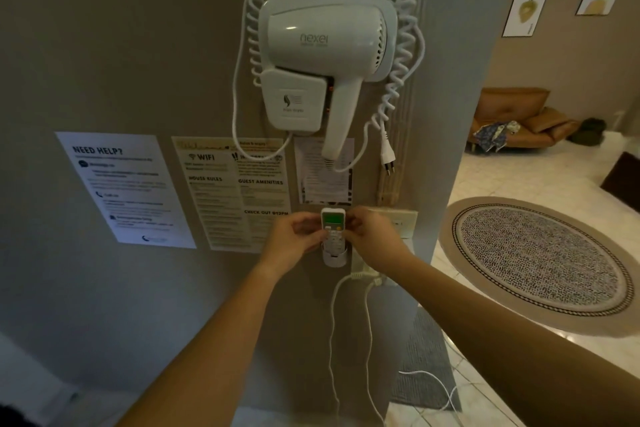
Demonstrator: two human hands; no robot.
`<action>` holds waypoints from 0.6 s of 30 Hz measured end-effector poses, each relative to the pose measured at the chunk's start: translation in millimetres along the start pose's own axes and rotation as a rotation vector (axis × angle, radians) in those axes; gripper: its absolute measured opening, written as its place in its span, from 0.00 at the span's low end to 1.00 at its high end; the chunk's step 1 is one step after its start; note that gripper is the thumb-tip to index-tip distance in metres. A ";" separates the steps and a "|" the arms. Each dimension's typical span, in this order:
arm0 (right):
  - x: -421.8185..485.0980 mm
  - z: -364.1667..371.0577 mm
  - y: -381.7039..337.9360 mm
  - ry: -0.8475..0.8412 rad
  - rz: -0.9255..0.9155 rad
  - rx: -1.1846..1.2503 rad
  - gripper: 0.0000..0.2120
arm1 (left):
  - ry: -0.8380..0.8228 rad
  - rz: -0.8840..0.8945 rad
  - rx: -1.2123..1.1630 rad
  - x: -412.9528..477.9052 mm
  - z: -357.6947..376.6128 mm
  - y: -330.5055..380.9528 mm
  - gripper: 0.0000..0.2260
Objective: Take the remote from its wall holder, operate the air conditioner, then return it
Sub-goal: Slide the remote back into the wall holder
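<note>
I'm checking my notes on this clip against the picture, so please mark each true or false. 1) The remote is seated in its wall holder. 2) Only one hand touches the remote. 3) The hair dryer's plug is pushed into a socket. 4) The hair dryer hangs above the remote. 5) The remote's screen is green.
1) True: the white remote with a green screen has its lower end in the white plastic wall holder.
2) False: the left hand and the right hand both hold its sides.
3) False: the white two-pin plug dangles free.
4) True: the white wall-mounted hair dryer hangs above it.
5) True.
</note>
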State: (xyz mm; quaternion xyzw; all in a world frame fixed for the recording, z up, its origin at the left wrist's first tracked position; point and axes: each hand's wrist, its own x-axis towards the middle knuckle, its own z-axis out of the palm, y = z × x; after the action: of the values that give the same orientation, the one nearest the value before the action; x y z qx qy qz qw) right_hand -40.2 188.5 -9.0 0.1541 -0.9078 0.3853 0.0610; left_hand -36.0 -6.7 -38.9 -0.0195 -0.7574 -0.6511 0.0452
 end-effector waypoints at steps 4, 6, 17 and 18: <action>-1.9 6.4 6.0 0.004 0.053 0.014 0.06 | 0.009 -0.028 0.033 -0.6 4.6 -7.5 0.14; -1.6 9.0 8.0 0.017 0.073 0.006 0.07 | 0.015 -0.019 0.089 -0.3 6.9 -8.5 0.13; 0.5 9.3 4.0 -0.006 0.134 -0.026 0.09 | 0.014 -0.021 0.200 -1.5 5.6 -7.4 0.12; 0.3 8.7 3.8 -0.005 0.133 -0.019 0.10 | 0.009 -0.026 0.197 -1.5 6.1 -7.4 0.12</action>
State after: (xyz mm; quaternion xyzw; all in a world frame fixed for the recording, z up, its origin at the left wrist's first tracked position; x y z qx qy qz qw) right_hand -41.7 184.6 -17.5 0.0937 -0.9197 0.3797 0.0342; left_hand -35.4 -1.7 -47.3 -0.0022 -0.8178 -0.5740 0.0418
